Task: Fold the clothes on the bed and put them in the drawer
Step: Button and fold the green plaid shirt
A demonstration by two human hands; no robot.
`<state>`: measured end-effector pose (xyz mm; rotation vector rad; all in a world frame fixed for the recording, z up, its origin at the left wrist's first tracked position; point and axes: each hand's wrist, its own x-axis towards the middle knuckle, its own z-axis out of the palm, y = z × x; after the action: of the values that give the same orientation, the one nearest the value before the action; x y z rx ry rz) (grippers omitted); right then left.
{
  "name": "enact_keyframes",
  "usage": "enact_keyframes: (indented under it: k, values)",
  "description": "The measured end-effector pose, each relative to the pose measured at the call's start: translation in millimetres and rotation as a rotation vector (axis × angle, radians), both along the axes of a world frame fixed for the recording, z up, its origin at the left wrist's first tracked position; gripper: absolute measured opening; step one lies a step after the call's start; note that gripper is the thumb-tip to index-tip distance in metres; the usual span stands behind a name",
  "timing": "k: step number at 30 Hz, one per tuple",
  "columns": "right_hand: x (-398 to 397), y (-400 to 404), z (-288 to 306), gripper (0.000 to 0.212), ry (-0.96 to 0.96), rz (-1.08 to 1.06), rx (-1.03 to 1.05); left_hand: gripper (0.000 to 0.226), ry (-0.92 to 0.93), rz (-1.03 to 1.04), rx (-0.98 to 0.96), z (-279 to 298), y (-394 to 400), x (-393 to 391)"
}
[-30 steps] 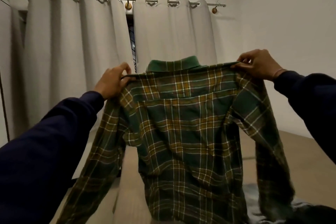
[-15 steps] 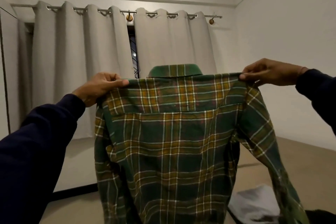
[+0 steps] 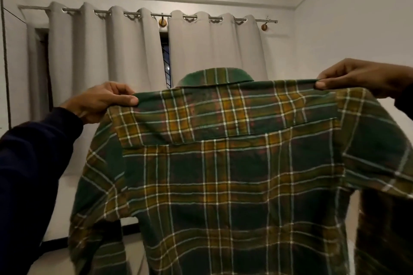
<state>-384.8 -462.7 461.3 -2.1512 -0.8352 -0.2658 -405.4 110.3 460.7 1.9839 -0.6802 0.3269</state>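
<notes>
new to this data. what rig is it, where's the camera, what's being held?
There is no robot here. A person wears one wide-angle camera on the head, so you look out along their own arms.

The left hand and the right hand each pinch a shoulder of a green plaid shirt and hold it up spread out, its back toward the camera, collar at the top, sleeves hanging.

Behind it are pale curtains on a rod and white walls. The bed and drawer from the task are not visible in this picture; the shirt hides most of the lower view.
</notes>
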Motion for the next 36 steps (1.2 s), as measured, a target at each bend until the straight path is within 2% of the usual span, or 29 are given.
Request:
enact_keyframes:
  k: [3,4,5,8,9,12,14,17,21,24,28,33,36]
  values:
    - [19.8,5.7,-3.0,0.029,0.014,0.007,0.04,0.035,0.027,-0.005,-0.039,0.8,0.9,18.1]
    - [32.8,8.5,-6.7,0.029,0.029,-0.006,0.028,0.037,0.044,0.01,-0.047,-2.0,2.7,30.6]
    - [47.2,12.5,-11.8,0.029,0.047,-0.024,0.013,0.039,0.072,0.041,-0.042,-6.0,3.4,43.3]
    - [108.3,26.1,-41.2,0.031,0.065,-0.085,-0.048,0.011,0.179,0.155,-0.009,-31.0,7.4,98.8]
    - [131.9,33.0,-56.6,0.031,0.061,-0.116,-0.086,0.014,0.207,0.208,0.025,-45.0,7.7,120.7]
    - [224.9,55.7,-118.8,0.029,0.088,-0.22,-0.19,0.029,0.224,0.374,0.161,-105.4,14.0,207.9]
    - [294.6,73.2,-169.7,0.025,0.114,-0.268,-0.234,0.025,0.23,0.466,0.181,-158.9,18.9,273.0]
    - [368.1,92.4,-236.8,0.02,0.053,-0.365,-0.279,0.021,0.188,0.566,0.21,-232.6,21.0,347.5]
    - [492.1,119.9,-361.9,0.018,0.049,-0.409,-0.398,0.01,0.208,0.658,0.373,-355.7,29.1,474.9]
    - [559.1,126.8,-447.1,0.02,0.016,-0.46,-0.445,0.008,0.253,0.693,0.462,-428.3,29.6,542.7]
    - [618.1,132.3,-525.3,0.024,-0.015,-0.524,-0.522,0.008,0.264,0.692,0.516,-501.3,26.7,598.1]
    - [646.3,127.4,-570.9,0.027,-0.062,-0.564,-0.621,0.011,0.161,0.748,0.671,-562.6,23.1,627.9]
    - [651.0,131.4,-588.4,0.029,0.014,-0.577,-0.696,0.016,0.147,0.807,0.756,-586.2,21.4,627.1]
